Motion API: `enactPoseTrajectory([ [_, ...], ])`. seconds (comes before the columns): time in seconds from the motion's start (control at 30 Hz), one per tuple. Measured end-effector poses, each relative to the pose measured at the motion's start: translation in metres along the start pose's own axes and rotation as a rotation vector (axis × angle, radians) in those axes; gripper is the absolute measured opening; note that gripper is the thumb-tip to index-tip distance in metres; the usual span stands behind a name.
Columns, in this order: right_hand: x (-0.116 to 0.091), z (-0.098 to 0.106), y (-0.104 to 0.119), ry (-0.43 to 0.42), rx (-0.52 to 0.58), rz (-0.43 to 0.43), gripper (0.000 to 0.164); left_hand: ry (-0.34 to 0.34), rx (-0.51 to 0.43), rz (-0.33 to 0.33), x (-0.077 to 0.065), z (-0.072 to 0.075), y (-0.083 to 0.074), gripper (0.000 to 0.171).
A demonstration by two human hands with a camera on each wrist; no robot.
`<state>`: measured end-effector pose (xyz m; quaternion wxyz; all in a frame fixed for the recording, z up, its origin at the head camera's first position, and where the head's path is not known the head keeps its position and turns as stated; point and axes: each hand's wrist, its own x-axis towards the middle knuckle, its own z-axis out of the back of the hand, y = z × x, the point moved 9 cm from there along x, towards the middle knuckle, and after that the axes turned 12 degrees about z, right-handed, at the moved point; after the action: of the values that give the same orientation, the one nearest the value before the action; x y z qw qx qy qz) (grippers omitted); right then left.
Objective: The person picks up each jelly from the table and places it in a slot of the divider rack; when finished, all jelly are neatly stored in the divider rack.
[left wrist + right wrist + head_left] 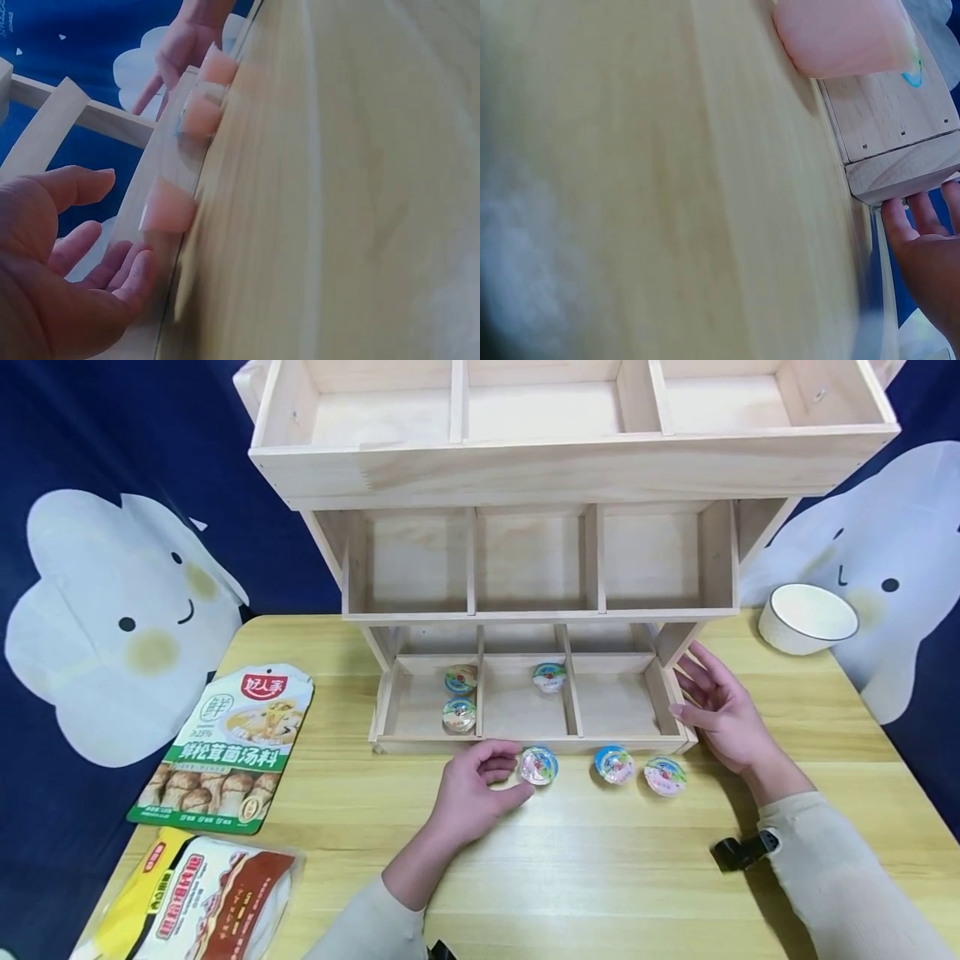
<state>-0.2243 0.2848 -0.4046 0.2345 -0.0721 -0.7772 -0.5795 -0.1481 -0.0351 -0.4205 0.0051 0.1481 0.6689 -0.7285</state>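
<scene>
Curving beside the leftmost jelly cup [538, 766] fronting the wooden rack [540, 617], your left hand [474, 793] holds nothing, thumb and fingers apart, while your right hand [726, 722], likewise parted, touches the rack's side, perhaps steadying it.

left hand [476, 789] beside small round shiny-lidded cup [538, 766] | right hand [723, 722] at bottom right side of pale wooden three-tier shelf [570, 477] | white round dark-rimmed bowl [791, 633] far right
</scene>
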Motion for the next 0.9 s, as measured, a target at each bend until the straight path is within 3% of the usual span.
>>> enactPoseTrajectory([
  [0.43,0.001,0.000,0.001,0.001,0.010,0.012,0.091,0.037,0.014,0.009,0.001,-0.015,0.007,0.043],
  [0.67,0.001,0.001,0.001,-0.004,0.031,0.005,0.091,0.109,-0.029,0.075,0.000,-0.021,0.012,0.054],
  [0.9,0.001,0.000,0.000,-0.007,0.041,0.001,0.091,0.094,0.077,0.036,0.004,-0.026,0.012,0.052],
])
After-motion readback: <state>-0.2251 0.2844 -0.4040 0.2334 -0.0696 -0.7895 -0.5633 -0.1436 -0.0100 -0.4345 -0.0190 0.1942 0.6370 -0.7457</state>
